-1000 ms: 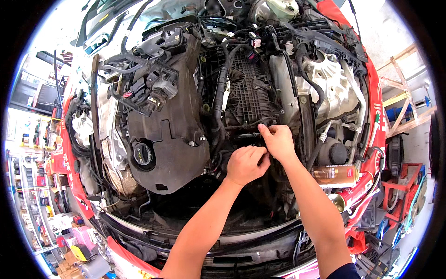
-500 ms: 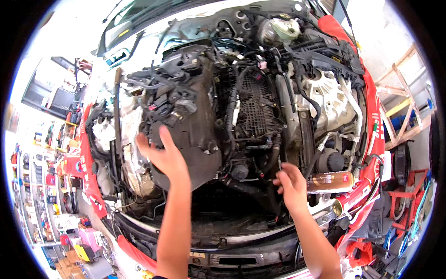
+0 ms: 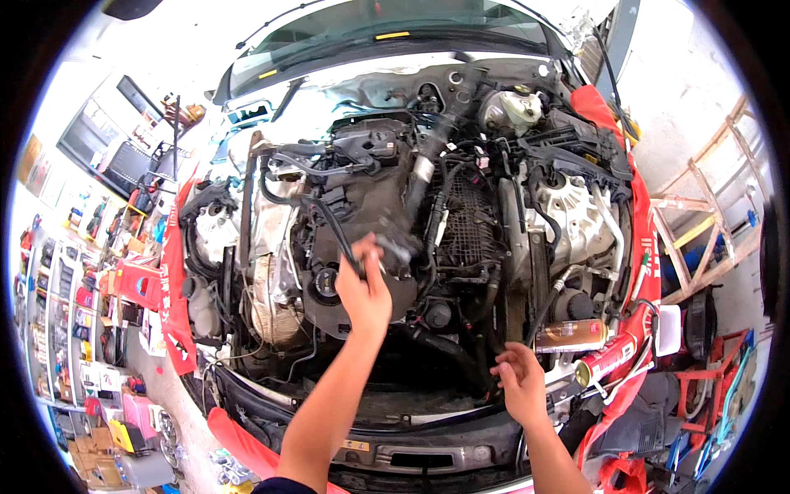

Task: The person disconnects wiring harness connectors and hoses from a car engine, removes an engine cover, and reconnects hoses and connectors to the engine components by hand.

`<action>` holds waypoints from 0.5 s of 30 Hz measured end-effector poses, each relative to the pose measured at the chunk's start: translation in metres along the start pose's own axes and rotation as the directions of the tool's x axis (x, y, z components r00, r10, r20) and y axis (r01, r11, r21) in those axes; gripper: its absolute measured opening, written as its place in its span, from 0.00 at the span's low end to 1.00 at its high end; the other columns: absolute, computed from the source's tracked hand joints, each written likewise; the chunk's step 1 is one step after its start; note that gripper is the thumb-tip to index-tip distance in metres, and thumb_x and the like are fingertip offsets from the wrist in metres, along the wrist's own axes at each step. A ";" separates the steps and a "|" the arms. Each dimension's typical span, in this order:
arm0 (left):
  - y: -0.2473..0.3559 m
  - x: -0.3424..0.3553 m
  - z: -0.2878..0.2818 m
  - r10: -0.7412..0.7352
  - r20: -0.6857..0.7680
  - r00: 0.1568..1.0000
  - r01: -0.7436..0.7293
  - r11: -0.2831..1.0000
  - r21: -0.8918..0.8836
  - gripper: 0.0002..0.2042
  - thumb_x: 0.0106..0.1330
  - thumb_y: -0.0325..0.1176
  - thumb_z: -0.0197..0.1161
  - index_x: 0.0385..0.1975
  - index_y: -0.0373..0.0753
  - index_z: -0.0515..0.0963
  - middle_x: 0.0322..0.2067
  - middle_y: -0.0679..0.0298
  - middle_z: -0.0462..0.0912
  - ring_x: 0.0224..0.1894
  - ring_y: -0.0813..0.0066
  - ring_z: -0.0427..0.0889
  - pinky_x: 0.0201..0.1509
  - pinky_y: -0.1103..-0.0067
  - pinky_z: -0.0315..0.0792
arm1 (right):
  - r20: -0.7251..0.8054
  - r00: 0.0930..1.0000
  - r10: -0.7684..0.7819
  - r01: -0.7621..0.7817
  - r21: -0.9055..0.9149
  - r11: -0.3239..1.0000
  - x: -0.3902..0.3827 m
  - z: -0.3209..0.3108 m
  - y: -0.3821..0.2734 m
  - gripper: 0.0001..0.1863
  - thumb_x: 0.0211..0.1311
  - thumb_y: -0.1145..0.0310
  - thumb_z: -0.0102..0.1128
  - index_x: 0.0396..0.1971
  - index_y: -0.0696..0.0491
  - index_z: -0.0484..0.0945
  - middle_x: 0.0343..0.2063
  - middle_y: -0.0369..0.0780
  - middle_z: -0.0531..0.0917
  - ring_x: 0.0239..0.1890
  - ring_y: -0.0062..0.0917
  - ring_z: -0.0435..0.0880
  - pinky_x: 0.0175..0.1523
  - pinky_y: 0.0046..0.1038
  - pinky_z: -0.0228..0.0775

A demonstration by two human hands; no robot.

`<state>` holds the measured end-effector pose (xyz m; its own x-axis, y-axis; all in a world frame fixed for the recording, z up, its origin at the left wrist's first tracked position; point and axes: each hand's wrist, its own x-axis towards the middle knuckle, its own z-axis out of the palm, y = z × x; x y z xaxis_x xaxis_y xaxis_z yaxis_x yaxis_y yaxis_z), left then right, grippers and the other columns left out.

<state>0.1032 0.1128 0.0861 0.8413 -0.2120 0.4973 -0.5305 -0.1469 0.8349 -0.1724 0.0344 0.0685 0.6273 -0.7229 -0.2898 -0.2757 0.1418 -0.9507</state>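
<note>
My left hand [image 3: 366, 296] is closed around a black wiring harness [image 3: 333, 226] above the engine's dark cover [image 3: 370, 202]. One black length of the harness curves from the fingers up to the left. To the right of the hand, more of it is smeared by motion, along with a light-coloured connector. Below the harness a round black cap [image 3: 327, 285] shows at the front of the cover. My right hand [image 3: 522, 383] hovers over the front right of the engine bay, fingers loosely bent and apart, with nothing visible in them.
A brown spray can [image 3: 572, 335] and a red can [image 3: 613, 356] lie at the bay's front right. Red fender covers [image 3: 644, 222] drape the sides. The ribbed black intake [image 3: 465, 222] is mid-bay. A wooden frame [image 3: 699, 206] stands at right, stocked shelves [image 3: 62, 305] at left.
My left hand has moved right and taken hold of the wiring harness, lifting it off the cover and uncovering the black cap. My right hand has curled slightly. The view has shifted.
</note>
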 end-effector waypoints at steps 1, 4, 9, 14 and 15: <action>0.009 -0.021 -0.005 -0.039 0.048 0.998 0.041 0.997 -0.058 0.06 0.70 0.28 0.53 0.36 0.31 0.73 0.35 0.56 0.83 0.30 0.73 0.80 0.41 0.79 0.73 | 0.016 1.000 0.003 -0.003 0.008 1.000 0.003 0.000 -0.002 0.22 0.65 0.77 0.53 0.58 0.60 0.65 0.43 0.43 0.78 0.40 0.23 0.82 0.37 0.20 0.73; 0.017 -0.078 -0.005 0.013 0.153 0.988 0.023 0.972 -0.233 0.06 0.71 0.29 0.53 0.35 0.32 0.73 0.35 0.56 0.83 0.32 0.73 0.79 0.39 0.79 0.73 | 0.096 0.993 -0.063 0.061 0.023 0.998 0.015 0.004 -0.004 0.43 0.57 0.85 0.57 0.70 0.53 0.45 0.60 0.48 0.66 0.54 0.30 0.76 0.49 0.24 0.74; -0.018 -0.125 0.010 0.129 0.388 0.913 0.005 0.945 -0.328 0.10 0.71 0.32 0.55 0.31 0.32 0.71 0.36 0.54 0.79 0.37 0.64 0.81 0.45 0.67 0.77 | 0.251 0.968 -0.023 -0.018 0.162 0.987 0.046 0.005 0.028 0.52 0.51 0.88 0.56 0.73 0.44 0.39 0.66 0.50 0.61 0.58 0.35 0.73 0.56 0.31 0.69; -0.041 -0.124 0.026 0.320 0.394 0.862 -0.174 0.916 -0.362 0.03 0.62 0.21 0.56 0.35 0.33 0.72 0.35 0.53 0.77 0.39 0.58 0.80 0.51 0.62 0.77 | 0.217 0.974 -0.061 0.033 0.129 0.991 0.049 0.016 0.050 0.43 0.50 0.92 0.52 0.69 0.55 0.52 0.62 0.46 0.69 0.58 0.28 0.74 0.59 0.24 0.67; -0.042 -0.125 0.026 0.318 0.387 0.865 -0.170 0.914 -0.369 0.11 0.55 0.14 0.56 0.36 0.34 0.72 0.34 0.52 0.77 0.38 0.54 0.79 0.52 0.60 0.77 | 0.151 0.973 -0.176 0.153 0.155 0.976 0.049 0.020 0.054 0.41 0.52 0.90 0.56 0.67 0.56 0.55 0.61 0.45 0.71 0.55 0.24 0.76 0.57 0.22 0.69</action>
<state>0.0175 0.1200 -0.0175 0.5194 -0.6044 0.6041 -0.5899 0.2579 0.7652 -0.1419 0.0200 0.0002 0.7685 -0.6263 -0.1311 -0.0602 0.1333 -0.9892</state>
